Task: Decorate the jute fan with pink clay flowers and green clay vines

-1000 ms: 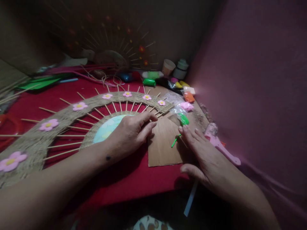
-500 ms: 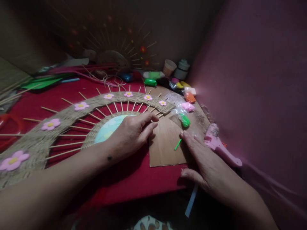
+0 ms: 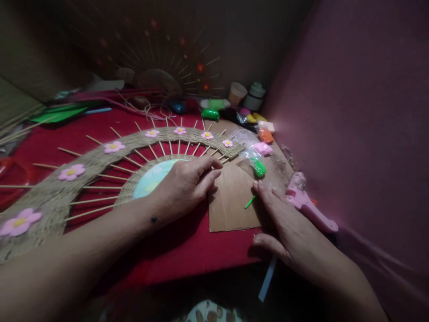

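Bright green and slim, a soft-looking clay strand (image 3: 250,201) lies on the flat brown board (image 3: 231,217) at the right of the red cloth-covered counter (image 3: 201,257). The right hand (image 3: 284,219) lies over its far end, fingers straight and close together, thumb apart, not gripping. The strand is probably very light, pliable and slightly tacky, easily dented or stretched; its exposed near end seems the place for a gentle pinch, with the length supported. How far it runs beneath the hand is hidden. The left hand (image 3: 182,183) has bent fingers; whether they hold anything I cannot tell. It covers part of a pale blue disc (image 3: 142,185). Beyond, the straw-coloured woven band (image 3: 133,140) is cut off at left.
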A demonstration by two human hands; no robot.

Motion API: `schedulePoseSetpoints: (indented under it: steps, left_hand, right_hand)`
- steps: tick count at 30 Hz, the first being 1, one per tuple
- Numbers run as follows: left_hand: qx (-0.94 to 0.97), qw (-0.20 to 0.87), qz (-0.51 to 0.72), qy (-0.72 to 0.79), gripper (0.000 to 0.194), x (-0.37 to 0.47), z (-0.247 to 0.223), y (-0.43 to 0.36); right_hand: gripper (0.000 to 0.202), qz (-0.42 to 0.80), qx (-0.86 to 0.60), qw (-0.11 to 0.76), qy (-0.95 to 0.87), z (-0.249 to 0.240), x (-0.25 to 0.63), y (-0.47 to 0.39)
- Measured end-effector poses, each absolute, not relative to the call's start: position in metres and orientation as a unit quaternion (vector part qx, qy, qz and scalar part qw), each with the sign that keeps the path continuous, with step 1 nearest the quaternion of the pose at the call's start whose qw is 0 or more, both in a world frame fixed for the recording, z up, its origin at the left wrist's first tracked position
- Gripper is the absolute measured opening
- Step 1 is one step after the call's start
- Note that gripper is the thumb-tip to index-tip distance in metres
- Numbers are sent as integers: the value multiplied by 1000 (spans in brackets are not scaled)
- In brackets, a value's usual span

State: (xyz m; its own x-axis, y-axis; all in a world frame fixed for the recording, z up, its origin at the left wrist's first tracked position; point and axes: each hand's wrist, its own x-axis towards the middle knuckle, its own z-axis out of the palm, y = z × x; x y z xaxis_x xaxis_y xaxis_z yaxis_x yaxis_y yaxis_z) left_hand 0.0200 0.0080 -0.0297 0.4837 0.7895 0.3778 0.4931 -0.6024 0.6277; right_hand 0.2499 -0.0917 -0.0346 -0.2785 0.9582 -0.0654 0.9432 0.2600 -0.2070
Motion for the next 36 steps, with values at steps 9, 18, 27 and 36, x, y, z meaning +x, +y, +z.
schedulePoseSetpoints:
  steps: [9, 18, 27, 36]
  left_hand:
    - [830, 238, 330, 383, 13, 20, -29, 7]
    - [824, 242, 325, 395, 16, 20, -26, 6]
    - [831, 235, 323, 388, 16, 21, -29, 6]
    - [827, 246, 327, 386, 16, 20, -27, 6]
  right_hand:
    - [87, 110, -606, 33, -788, -33, 256, -96]
    - [82, 66, -545, 52, -834, -30, 238, -69]
    - [75, 47, -548, -5, -835, -38, 240, -82]
    - [80, 70, -533, -28, -843, -28, 227, -60]
